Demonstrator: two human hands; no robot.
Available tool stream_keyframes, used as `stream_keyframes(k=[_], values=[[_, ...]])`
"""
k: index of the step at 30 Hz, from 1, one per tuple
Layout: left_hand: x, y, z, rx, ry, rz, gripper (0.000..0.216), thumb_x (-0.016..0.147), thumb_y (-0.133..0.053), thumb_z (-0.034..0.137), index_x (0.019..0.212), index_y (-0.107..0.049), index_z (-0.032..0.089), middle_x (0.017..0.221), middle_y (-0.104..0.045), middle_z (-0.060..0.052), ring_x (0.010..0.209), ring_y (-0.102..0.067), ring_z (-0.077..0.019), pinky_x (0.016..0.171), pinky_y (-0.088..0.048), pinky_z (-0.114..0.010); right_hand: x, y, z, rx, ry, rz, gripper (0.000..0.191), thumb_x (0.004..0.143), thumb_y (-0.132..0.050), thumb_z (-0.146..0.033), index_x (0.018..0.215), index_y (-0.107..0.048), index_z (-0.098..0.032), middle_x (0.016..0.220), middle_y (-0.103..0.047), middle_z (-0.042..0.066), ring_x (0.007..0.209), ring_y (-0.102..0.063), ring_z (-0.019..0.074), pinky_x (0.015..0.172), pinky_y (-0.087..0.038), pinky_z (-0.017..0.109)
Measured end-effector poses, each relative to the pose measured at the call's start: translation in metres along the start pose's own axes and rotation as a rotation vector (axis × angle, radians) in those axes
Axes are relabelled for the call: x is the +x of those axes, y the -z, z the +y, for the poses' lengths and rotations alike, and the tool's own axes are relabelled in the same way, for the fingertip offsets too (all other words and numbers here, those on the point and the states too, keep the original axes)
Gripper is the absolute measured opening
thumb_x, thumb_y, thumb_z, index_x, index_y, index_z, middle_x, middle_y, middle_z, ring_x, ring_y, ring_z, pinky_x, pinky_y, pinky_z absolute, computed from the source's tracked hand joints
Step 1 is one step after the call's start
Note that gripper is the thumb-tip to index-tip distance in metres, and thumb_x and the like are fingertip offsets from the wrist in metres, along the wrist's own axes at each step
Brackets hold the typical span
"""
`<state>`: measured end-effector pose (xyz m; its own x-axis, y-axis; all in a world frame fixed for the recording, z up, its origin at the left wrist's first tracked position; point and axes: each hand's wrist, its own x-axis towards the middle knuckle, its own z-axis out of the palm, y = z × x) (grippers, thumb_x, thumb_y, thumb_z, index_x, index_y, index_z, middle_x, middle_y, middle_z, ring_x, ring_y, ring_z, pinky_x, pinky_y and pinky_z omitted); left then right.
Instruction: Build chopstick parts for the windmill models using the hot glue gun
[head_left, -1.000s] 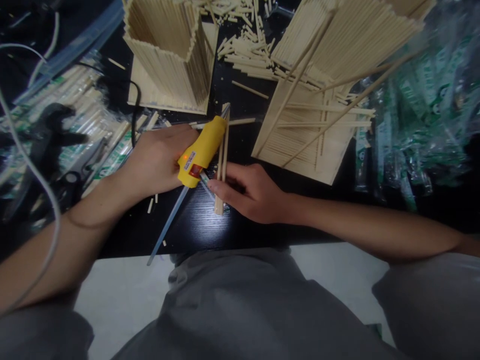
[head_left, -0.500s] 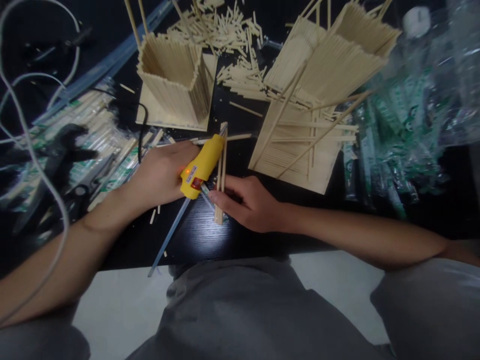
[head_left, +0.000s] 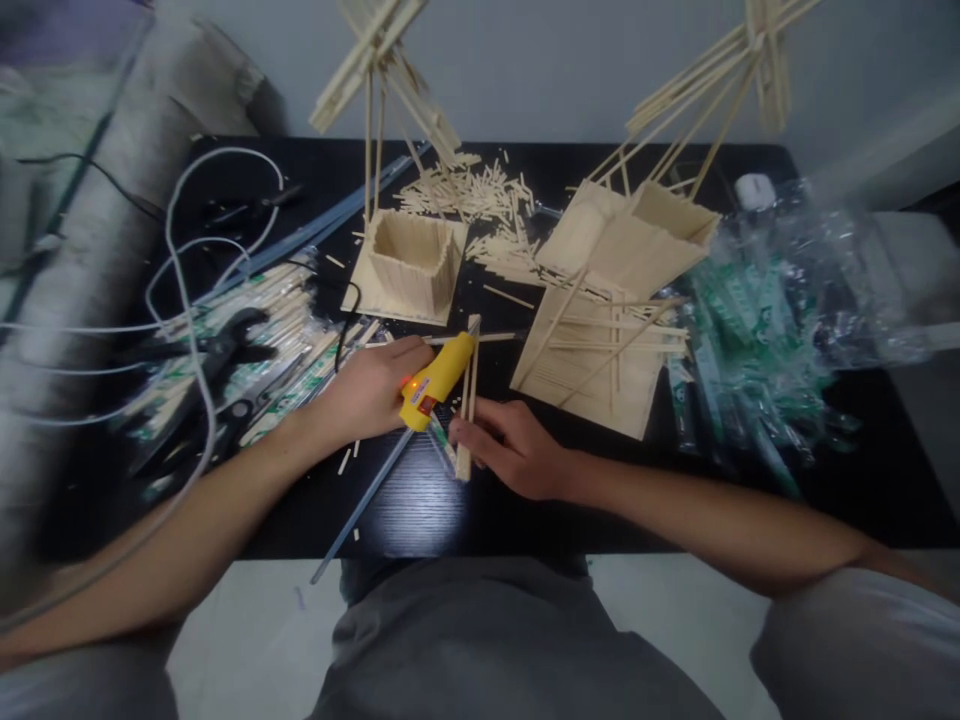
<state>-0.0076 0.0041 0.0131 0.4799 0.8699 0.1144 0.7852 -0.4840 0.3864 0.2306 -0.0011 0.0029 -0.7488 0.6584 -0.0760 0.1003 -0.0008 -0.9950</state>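
Observation:
My left hand point(head_left: 379, 390) is wrapped round a yellow hot glue gun point(head_left: 439, 380) with a small orange light lit. A long translucent glue stick point(head_left: 360, 508) sticks out of its rear, down past the table's front edge. The gun's nozzle lies at the far end of a narrow bundle of wooden chopsticks point(head_left: 463, 462); whether it touches them I cannot tell. My right hand point(head_left: 514, 448) pinches that bundle between thumb and fingers, with the sticks pointing away from me. Part of the glue gun's handle is hidden by my left hand.
Behind my hands stands a stick-built box on a base point(head_left: 409, 265). To the right are a larger stick structure point(head_left: 630, 240) and a flat stick panel point(head_left: 585, 390). Cut pieces point(head_left: 480, 195) lie at the back, plastic wrappers point(head_left: 757, 340) right, black pliers point(head_left: 217, 370) and a white cable point(head_left: 187, 320) left.
The camera view has tilted up, so the wall and the tall stick frames now show. Both hands keep their hold, and the gun's nozzle remains by the chopsticks' far end.

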Motion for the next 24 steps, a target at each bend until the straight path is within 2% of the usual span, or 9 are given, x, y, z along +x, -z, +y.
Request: stream_keyframes(k=[3, 6, 11, 14, 18, 20, 24], values=[[-0.004, 0.007, -0.001, -0.069, 0.098, 0.091, 0.016, 0.087, -0.059, 0.034, 0.093, -0.055, 0.02, 0.078, -0.063, 0.001, 0.064, -0.057, -0.0103, 0.06, -0.039, -0.021, -0.002, 0.0, 0.002, 0.062, -0.008, -0.001, 0.046, 0.105, -0.043, -0.052, 0.089, -0.063, -0.014, 0.061, -0.051, -0.004, 0.055, -0.05, 0.0075, 0.054, -0.039, 0.02], [-0.005, 0.014, 0.003, -0.178, 0.281, 0.199, 0.025, 0.084, -0.065, 0.041, 0.094, -0.052, 0.021, 0.071, -0.061, 0.005, 0.056, -0.052, -0.0079, 0.055, -0.037, -0.02, -0.002, -0.001, 0.005, 0.091, 0.032, 0.011, 0.048, 0.108, -0.037, -0.05, 0.092, -0.064, -0.014, 0.062, -0.052, -0.004, 0.057, -0.051, 0.0077, 0.058, -0.041, 0.02], [-0.002, 0.018, 0.009, -0.267, 0.51, 0.288, 0.041, 0.083, -0.064, 0.059, 0.088, -0.051, 0.021, 0.076, -0.066, 0.003, 0.062, -0.057, -0.0099, 0.06, -0.041, -0.023, -0.001, -0.004, -0.002, -0.143, 0.073, 0.01, 0.04, 0.105, -0.047, -0.044, 0.091, -0.068, -0.013, 0.064, -0.054, -0.003, 0.057, -0.05, 0.0069, 0.058, -0.039, 0.02], [-0.001, 0.019, 0.008, -0.241, 0.536, 0.281, 0.043, 0.084, -0.061, 0.063, 0.088, -0.056, 0.02, 0.075, -0.065, 0.002, 0.064, -0.056, -0.0102, 0.061, -0.039, -0.025, -0.001, -0.004, -0.005, -0.118, 0.025, 0.025, 0.04, 0.107, -0.043, -0.041, 0.09, -0.067, -0.013, 0.063, -0.055, -0.003, 0.056, -0.051, 0.007, 0.058, -0.04, 0.02], [0.0, 0.023, 0.007, -0.22, 0.419, 0.284, 0.043, 0.089, -0.057, 0.061, 0.08, -0.06, 0.019, 0.077, -0.062, 0.0, 0.07, -0.055, -0.0102, 0.065, -0.039, -0.026, 0.001, -0.003, -0.004, -0.079, -0.012, 0.018, 0.04, 0.106, -0.044, -0.041, 0.09, -0.067, -0.013, 0.063, -0.055, -0.003, 0.056, -0.051, 0.0073, 0.057, -0.04, 0.02], [0.0, 0.025, 0.007, -0.232, 0.402, 0.335, 0.042, 0.089, -0.057, 0.059, 0.077, -0.059, 0.019, 0.077, -0.061, -0.001, 0.072, -0.055, -0.0106, 0.067, -0.04, -0.026, 0.0, -0.003, -0.002, -0.032, -0.021, 0.022, 0.04, 0.106, -0.044, -0.042, 0.091, -0.067, -0.013, 0.064, -0.056, -0.003, 0.057, -0.052, 0.0075, 0.058, -0.041, 0.021], [-0.002, 0.026, 0.006, -0.376, 0.574, 0.461, 0.046, 0.091, -0.053, 0.063, 0.078, -0.062, 0.019, 0.063, -0.056, 0.001, 0.06, -0.052, -0.01, 0.06, -0.039, -0.027, -0.001, -0.005, 0.002, 0.062, -0.045, 0.05, 0.04, 0.106, -0.044, -0.043, 0.093, -0.068, -0.013, 0.064, -0.056, -0.003, 0.057, -0.053, 0.0076, 0.058, -0.042, 0.021]])
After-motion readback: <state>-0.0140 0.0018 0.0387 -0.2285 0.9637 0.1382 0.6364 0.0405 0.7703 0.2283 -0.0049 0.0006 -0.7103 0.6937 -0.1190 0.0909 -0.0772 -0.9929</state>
